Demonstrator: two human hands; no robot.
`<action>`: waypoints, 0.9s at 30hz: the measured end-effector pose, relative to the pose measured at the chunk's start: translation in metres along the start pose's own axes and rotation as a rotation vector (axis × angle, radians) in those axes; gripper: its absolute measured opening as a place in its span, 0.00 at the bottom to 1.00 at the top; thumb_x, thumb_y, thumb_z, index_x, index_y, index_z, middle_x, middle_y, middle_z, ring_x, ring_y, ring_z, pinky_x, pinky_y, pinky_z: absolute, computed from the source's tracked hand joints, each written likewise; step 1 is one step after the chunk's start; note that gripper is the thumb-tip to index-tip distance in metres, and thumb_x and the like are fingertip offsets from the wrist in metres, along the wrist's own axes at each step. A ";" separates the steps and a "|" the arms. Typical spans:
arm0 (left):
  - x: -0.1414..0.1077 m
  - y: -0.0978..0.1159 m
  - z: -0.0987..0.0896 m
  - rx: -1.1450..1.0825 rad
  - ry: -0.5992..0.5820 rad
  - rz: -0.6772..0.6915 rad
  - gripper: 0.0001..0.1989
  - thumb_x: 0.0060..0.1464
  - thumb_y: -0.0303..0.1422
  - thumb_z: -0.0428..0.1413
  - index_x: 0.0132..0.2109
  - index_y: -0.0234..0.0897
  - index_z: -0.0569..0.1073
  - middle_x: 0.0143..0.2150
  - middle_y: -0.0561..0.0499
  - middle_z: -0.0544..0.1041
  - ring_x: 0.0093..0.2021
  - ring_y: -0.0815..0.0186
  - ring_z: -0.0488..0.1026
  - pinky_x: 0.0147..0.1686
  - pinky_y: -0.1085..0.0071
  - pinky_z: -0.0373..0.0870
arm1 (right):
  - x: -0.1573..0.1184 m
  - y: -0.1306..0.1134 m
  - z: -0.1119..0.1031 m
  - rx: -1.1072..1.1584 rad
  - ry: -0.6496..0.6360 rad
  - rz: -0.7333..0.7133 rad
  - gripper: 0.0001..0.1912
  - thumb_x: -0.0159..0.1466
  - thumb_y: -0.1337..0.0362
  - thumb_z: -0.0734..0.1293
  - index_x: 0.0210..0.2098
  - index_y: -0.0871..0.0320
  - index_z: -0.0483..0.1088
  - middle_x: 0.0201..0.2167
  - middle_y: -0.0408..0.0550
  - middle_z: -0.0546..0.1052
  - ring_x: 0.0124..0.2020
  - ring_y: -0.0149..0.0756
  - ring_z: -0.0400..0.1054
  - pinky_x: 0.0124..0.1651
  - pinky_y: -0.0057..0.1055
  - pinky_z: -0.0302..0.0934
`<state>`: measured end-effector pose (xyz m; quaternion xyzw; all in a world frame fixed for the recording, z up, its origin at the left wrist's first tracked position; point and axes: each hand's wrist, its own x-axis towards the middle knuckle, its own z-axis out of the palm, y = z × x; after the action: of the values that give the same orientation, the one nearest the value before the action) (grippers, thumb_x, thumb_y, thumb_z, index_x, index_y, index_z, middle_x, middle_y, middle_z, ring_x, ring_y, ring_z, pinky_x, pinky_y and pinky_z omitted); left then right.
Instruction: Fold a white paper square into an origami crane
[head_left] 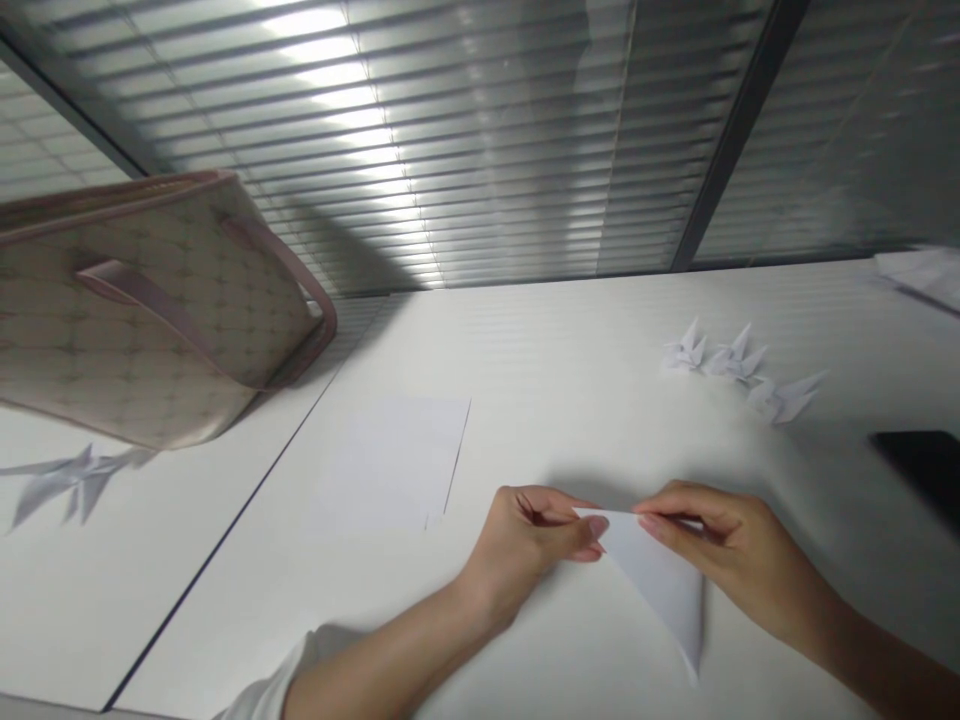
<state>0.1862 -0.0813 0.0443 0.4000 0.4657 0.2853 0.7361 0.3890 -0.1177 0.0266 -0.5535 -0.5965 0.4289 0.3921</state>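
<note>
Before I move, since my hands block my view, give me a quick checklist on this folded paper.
Left hand pinching the folded paper triangle: ok.
Right hand pinching its other end: ok.
Triangle's layers lined up: cannot tell.
Loose sheet apart from both hands: ok.
Paper cranes apart from both hands: ok.
Handbag apart from both hands: ok.

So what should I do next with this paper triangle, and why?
Probably bring the top corners of the paper triangle together, because your left hand and right hand each pinch one end of its top edge.
</note>
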 end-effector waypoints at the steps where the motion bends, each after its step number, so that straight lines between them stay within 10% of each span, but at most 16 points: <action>1: 0.000 0.000 0.000 -0.003 0.001 -0.001 0.13 0.39 0.37 0.70 0.31 0.32 0.82 0.27 0.47 0.81 0.25 0.72 0.74 0.30 0.78 0.72 | 0.000 0.000 0.000 -0.001 0.000 0.001 0.08 0.61 0.56 0.68 0.32 0.51 0.78 0.27 0.42 0.78 0.29 0.31 0.71 0.32 0.22 0.63; 27: 0.000 -0.001 -0.001 0.043 -0.016 0.004 0.13 0.43 0.39 0.69 0.33 0.32 0.83 0.28 0.46 0.81 0.27 0.69 0.75 0.33 0.74 0.73 | -0.003 0.006 0.000 -0.180 0.001 -0.291 0.10 0.66 0.63 0.64 0.41 0.51 0.78 0.29 0.45 0.77 0.30 0.31 0.71 0.29 0.24 0.64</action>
<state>0.1850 -0.0811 0.0433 0.4189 0.4649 0.2732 0.7306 0.3908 -0.1210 0.0205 -0.4944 -0.7062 0.3122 0.3992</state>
